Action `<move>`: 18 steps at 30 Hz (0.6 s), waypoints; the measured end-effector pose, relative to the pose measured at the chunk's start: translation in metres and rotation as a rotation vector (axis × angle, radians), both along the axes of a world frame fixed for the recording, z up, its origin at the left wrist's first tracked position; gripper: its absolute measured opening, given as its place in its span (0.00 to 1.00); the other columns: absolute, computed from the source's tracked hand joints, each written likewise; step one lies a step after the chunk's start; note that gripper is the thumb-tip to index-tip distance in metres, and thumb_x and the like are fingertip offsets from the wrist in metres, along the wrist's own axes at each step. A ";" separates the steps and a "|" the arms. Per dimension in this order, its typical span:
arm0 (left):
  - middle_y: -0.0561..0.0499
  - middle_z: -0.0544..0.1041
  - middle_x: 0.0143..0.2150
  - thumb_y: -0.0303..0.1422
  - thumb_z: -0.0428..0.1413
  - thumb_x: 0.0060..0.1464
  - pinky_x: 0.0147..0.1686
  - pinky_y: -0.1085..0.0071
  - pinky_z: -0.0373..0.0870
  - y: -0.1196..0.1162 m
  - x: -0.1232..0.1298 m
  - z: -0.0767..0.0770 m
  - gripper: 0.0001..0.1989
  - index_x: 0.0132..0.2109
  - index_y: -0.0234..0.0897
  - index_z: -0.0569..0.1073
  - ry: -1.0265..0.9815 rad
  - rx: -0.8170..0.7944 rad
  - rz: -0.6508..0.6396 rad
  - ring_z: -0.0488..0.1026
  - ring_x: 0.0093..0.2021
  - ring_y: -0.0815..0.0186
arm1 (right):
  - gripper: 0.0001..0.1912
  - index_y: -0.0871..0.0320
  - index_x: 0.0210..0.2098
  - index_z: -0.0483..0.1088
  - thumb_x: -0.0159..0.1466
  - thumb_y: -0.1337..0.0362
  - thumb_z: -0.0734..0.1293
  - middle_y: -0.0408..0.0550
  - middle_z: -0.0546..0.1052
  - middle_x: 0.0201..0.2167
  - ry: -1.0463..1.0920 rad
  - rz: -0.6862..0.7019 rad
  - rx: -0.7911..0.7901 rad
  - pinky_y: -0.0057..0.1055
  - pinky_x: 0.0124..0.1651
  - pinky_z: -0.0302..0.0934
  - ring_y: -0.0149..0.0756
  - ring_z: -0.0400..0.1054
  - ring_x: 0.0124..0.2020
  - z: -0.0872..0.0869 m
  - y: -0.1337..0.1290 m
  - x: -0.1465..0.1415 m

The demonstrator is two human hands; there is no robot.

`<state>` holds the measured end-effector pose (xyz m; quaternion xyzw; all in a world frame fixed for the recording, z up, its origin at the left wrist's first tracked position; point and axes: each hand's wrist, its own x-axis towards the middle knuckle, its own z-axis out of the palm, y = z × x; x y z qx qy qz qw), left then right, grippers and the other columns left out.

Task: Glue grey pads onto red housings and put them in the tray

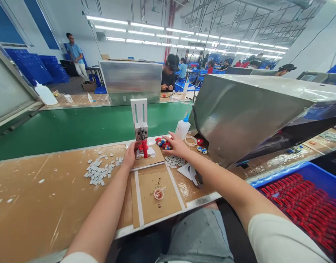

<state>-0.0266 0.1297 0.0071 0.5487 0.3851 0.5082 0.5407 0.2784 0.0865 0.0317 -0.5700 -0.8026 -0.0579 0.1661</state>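
A toggle clamp press point(140, 120) with a pale metal upright and a red handle point(145, 149) stands on a board in front of me. My left hand point(130, 155) is at its left side, fingers curled in toward a red piece under the clamp; what they grip is partly hidden. Stretched to the right of the press, my right hand point(177, 145) has its fingers apart over a small heap of red, blue and white toy-like parts point(165, 143). Small grey rectangular pieces point(174, 161) lie just below that hand.
More grey pieces point(98, 171) are scattered at left. A small cup point(158, 194) with reddish contents sits on cardboard near me. Behind my right hand are a white squeeze bottle point(182, 127) and a tape ring point(190, 141). A metal hood point(239, 117) and blue crate point(301, 171) bound the right.
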 end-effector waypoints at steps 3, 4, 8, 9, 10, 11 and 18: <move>0.40 0.86 0.49 0.62 0.49 0.64 0.62 0.54 0.72 0.001 -0.001 -0.002 0.36 0.55 0.33 0.77 -0.038 -0.029 -0.004 0.82 0.54 0.52 | 0.34 0.49 0.69 0.68 0.71 0.40 0.67 0.62 0.68 0.69 -0.002 -0.025 -0.062 0.54 0.68 0.59 0.57 0.64 0.68 -0.004 0.033 -0.016; 0.39 0.85 0.50 0.63 0.49 0.63 0.62 0.53 0.72 0.002 -0.002 -0.003 0.37 0.55 0.33 0.77 -0.040 -0.028 0.001 0.82 0.54 0.51 | 0.30 0.50 0.67 0.70 0.73 0.41 0.65 0.60 0.71 0.66 0.012 -0.040 -0.076 0.49 0.66 0.62 0.53 0.68 0.65 -0.004 0.045 -0.021; 0.40 0.84 0.54 0.65 0.47 0.64 0.62 0.53 0.72 0.003 -0.004 -0.010 0.38 0.56 0.35 0.77 -0.036 -0.030 0.026 0.81 0.55 0.52 | 0.23 0.52 0.62 0.72 0.75 0.47 0.63 0.54 0.76 0.55 0.040 -0.146 -0.142 0.35 0.56 0.66 0.45 0.72 0.56 0.000 0.102 -0.037; 0.40 0.84 0.54 0.65 0.47 0.64 0.62 0.53 0.72 0.003 -0.004 -0.011 0.38 0.56 0.35 0.77 -0.044 -0.034 0.027 0.81 0.55 0.52 | 0.23 0.53 0.62 0.72 0.75 0.48 0.64 0.55 0.76 0.55 0.035 -0.171 -0.153 0.35 0.56 0.65 0.45 0.72 0.56 0.003 0.119 -0.040; 0.41 0.84 0.54 0.65 0.47 0.64 0.63 0.53 0.72 0.003 -0.005 -0.012 0.38 0.55 0.36 0.78 -0.052 -0.038 0.025 0.81 0.55 0.52 | 0.23 0.54 0.62 0.71 0.75 0.49 0.64 0.56 0.76 0.55 0.032 -0.197 -0.161 0.36 0.56 0.65 0.46 0.72 0.56 0.008 0.138 -0.043; 0.41 0.85 0.54 0.65 0.48 0.64 0.63 0.53 0.72 0.003 -0.005 -0.012 0.37 0.54 0.37 0.78 -0.059 -0.043 0.023 0.81 0.55 0.52 | 0.24 0.55 0.65 0.69 0.75 0.50 0.63 0.58 0.74 0.58 0.031 -0.226 -0.165 0.37 0.57 0.65 0.47 0.71 0.57 0.014 0.156 -0.045; 0.41 0.84 0.52 0.67 0.49 0.62 0.65 0.51 0.70 0.003 -0.008 -0.010 0.37 0.51 0.38 0.79 -0.086 -0.065 0.013 0.79 0.57 0.50 | 0.29 0.61 0.61 0.74 0.71 0.46 0.69 0.62 0.79 0.56 -0.078 -0.321 -0.278 0.43 0.56 0.69 0.53 0.75 0.55 0.067 0.227 -0.021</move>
